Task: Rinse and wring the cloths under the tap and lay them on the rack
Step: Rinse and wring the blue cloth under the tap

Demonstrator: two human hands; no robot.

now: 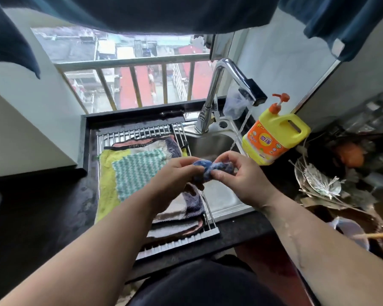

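Note:
A small blue cloth (210,168) is bunched up above the steel sink (221,195). My left hand (175,175) grips its left end and my right hand (241,175) pinches its right end, so most of it is hidden by fingers. A thin stream of water runs from the chrome tap (228,85) into the basin behind my hands. On the roll-up rack (142,130) over the sink's left half lie several cloths: a green-and-white checked one (135,171) on a yellow one (106,184), over a striped towel (175,146).
A yellow detergent bottle (274,135) with an orange pump stands right of the sink. Dishes and chopsticks (318,184) clutter the right counter. A dark counter (42,206) lies to the left. Barred window (131,85) behind; dark fabric hangs overhead.

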